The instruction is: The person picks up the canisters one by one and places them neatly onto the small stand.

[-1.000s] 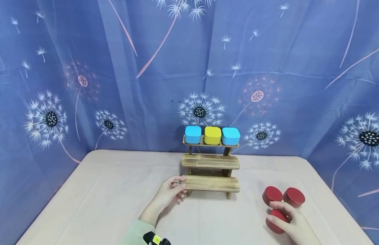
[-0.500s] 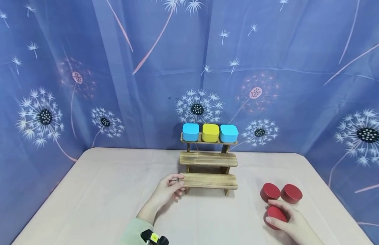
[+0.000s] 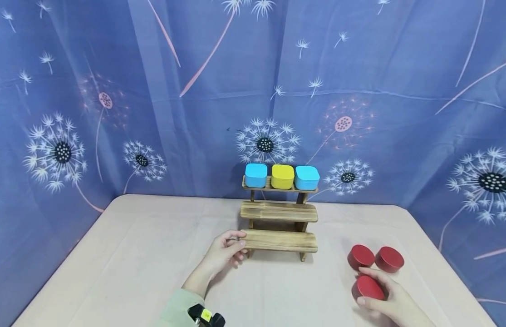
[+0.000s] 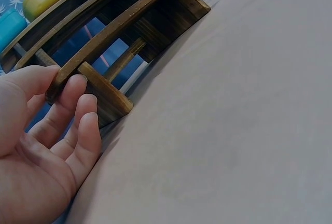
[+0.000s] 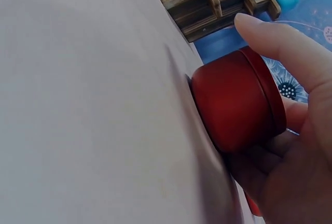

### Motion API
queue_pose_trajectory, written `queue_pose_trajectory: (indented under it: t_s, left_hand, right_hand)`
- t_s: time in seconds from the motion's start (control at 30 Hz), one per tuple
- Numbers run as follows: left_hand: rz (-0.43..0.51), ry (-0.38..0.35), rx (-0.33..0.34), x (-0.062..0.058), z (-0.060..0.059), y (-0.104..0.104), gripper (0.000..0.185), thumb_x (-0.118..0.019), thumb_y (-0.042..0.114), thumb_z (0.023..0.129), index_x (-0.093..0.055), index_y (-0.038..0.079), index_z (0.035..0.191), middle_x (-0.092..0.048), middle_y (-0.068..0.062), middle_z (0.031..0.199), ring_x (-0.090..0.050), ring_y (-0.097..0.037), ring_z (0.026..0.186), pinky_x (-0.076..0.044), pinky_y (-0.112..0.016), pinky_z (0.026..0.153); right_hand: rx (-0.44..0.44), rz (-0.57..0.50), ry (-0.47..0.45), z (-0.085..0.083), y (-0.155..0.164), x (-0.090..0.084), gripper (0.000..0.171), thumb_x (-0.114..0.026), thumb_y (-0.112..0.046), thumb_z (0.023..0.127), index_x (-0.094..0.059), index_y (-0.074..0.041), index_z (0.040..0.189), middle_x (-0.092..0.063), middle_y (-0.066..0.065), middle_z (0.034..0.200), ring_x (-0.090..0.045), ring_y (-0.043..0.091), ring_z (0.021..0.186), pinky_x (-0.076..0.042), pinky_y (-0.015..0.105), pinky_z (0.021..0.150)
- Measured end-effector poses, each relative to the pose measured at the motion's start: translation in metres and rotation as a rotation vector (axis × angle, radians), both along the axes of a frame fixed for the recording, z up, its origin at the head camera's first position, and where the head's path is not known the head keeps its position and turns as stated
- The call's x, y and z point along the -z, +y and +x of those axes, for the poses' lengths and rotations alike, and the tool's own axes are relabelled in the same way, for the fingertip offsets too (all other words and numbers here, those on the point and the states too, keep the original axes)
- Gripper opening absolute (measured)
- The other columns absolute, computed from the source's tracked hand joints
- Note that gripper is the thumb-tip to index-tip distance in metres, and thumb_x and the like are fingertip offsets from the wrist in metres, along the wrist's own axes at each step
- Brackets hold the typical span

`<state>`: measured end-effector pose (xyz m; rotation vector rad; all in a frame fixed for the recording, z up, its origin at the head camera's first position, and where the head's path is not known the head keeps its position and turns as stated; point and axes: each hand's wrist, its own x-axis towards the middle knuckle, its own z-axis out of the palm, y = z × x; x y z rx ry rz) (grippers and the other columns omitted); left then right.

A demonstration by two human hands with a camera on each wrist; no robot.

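Observation:
A three-step wooden stand (image 3: 279, 240) sits mid-table. My left hand (image 3: 235, 244) grips the left end of its bottom step; in the left wrist view the thumb lies on the plank and the fingers (image 4: 78, 110) curl against the stand (image 4: 135, 32) at its leg. On the right, my right hand (image 3: 365, 287) wraps its fingers and thumb round a red round tin (image 3: 371, 289) that touches the table. In the right wrist view, the tin (image 5: 236, 105) fills the hand (image 5: 295, 130).
Two more red tins (image 3: 361, 256) (image 3: 389, 259) sit just behind the held one. The top step carries a blue tin (image 3: 256, 175), a yellow tin (image 3: 282, 176) and another blue tin (image 3: 307, 177). A beige table (image 3: 146, 254) is backed by a blue dandelion curtain (image 3: 114, 113).
The right hand's fingers have settled a little further round the near red tin. The left hand stays on the bottom step. The head view shifted slightly.

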<state>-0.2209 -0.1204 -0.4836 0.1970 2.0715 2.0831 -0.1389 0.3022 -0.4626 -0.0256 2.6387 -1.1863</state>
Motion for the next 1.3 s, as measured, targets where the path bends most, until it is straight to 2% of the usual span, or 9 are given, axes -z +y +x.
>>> queue_pose_trajectory:
  t_s: [0.2, 0.27, 0.43, 0.6, 0.7, 0.97, 1.07, 1.17, 1.3]
  left_hand:
    - [0.003, -0.008, 0.003, 0.0, 0.0, 0.0, 0.037, -0.062, 0.016, 0.091, -0.052, 0.0, 0.123, -0.067, -0.004, 0.08, -0.059, -0.009, 0.061, -0.052, -0.022, 0.05]
    - [0.001, -0.003, 0.003, 0.0, 0.001, 0.0, 0.037, -0.061, 0.015, 0.091, -0.052, 0.0, 0.123, -0.067, -0.004, 0.08, -0.059, -0.009, 0.061, -0.052, -0.022, 0.05]
    - [0.006, 0.002, 0.004, 0.0, 0.001, 0.002, 0.036, -0.061, 0.013, 0.091, -0.052, -0.001, 0.123, -0.067, -0.006, 0.079, -0.058, -0.01, 0.06, -0.051, -0.022, 0.049]
    - [0.009, 0.009, 0.023, 0.001, 0.0, 0.004, 0.036, -0.061, 0.013, 0.091, -0.053, -0.001, 0.122, -0.068, -0.005, 0.079, -0.058, -0.009, 0.06, -0.051, -0.021, 0.05]
    - [0.006, 0.013, 0.016, 0.001, -0.001, 0.003, 0.035, -0.061, 0.014, 0.091, -0.053, 0.0, 0.122, -0.068, -0.005, 0.08, -0.058, -0.01, 0.06, -0.051, -0.022, 0.049]
    - [0.002, 0.001, -0.001, 0.0, 0.0, 0.0, 0.036, -0.062, 0.014, 0.091, -0.053, 0.0, 0.123, -0.068, -0.007, 0.08, -0.058, -0.01, 0.06, -0.052, -0.023, 0.05]
    - [0.005, 0.0, 0.002, 0.0, 0.0, 0.0, 0.036, -0.062, 0.015, 0.091, -0.052, 0.0, 0.123, -0.068, -0.007, 0.08, -0.059, -0.011, 0.06, -0.052, -0.023, 0.05]
    - [0.008, 0.005, 0.002, 0.001, -0.001, 0.0, 0.036, -0.061, 0.015, 0.091, -0.052, 0.0, 0.123, -0.068, -0.007, 0.081, -0.059, -0.011, 0.061, -0.053, -0.023, 0.05]
    - [0.011, 0.005, 0.008, 0.001, -0.001, 0.0, 0.037, -0.061, 0.015, 0.091, -0.052, 0.0, 0.124, -0.068, -0.006, 0.081, -0.059, -0.01, 0.061, -0.052, -0.023, 0.05]
  right_hand:
    - [-0.043, -0.041, 0.022, -0.001, 0.006, 0.003, 0.07, -0.072, -0.024, 0.082, -0.039, -0.008, 0.141, -0.043, 0.009, 0.136, -0.031, -0.02, 0.098, -0.05, 0.019, 0.077]
    - [-0.063, -0.035, 0.057, -0.001, 0.007, 0.004, 0.069, -0.073, -0.023, 0.081, -0.042, -0.007, 0.14, -0.046, -0.004, 0.132, -0.03, -0.024, 0.098, -0.05, 0.018, 0.077]
    - [-0.081, -0.078, 0.068, -0.001, 0.011, 0.007, 0.069, -0.074, -0.018, 0.079, -0.043, -0.001, 0.138, -0.046, -0.028, 0.12, -0.033, -0.025, 0.1, -0.049, 0.014, 0.078]
    - [-0.084, -0.187, 0.014, 0.0, 0.015, 0.007, 0.075, -0.074, -0.013, 0.078, -0.035, 0.005, 0.14, -0.047, -0.038, 0.111, -0.04, -0.023, 0.1, -0.05, 0.013, 0.079]
    - [-0.076, -0.182, -0.019, -0.002, 0.013, 0.007, 0.075, -0.073, -0.015, 0.079, -0.034, 0.003, 0.141, -0.047, -0.04, 0.109, -0.039, -0.023, 0.1, -0.048, 0.011, 0.079]
    - [-0.045, -0.117, 0.068, -0.003, 0.008, 0.01, 0.068, -0.073, -0.014, 0.08, -0.041, 0.001, 0.138, -0.046, -0.035, 0.115, -0.038, -0.023, 0.098, -0.049, 0.013, 0.077]
    - [-0.031, -0.064, 0.072, -0.002, 0.006, 0.009, 0.068, -0.073, -0.018, 0.08, -0.042, -0.002, 0.138, -0.053, -0.009, 0.129, -0.034, -0.024, 0.097, -0.049, 0.014, 0.077]
    - [-0.001, -0.042, 0.038, -0.001, 0.003, 0.007, 0.072, -0.074, -0.021, 0.08, -0.04, -0.004, 0.141, -0.046, 0.018, 0.138, -0.033, -0.024, 0.097, -0.049, 0.015, 0.078]
    - [0.016, -0.041, 0.003, 0.0, 0.002, 0.005, 0.073, -0.073, -0.023, 0.081, -0.037, -0.006, 0.142, -0.041, 0.021, 0.14, -0.032, -0.022, 0.096, -0.05, 0.017, 0.078]
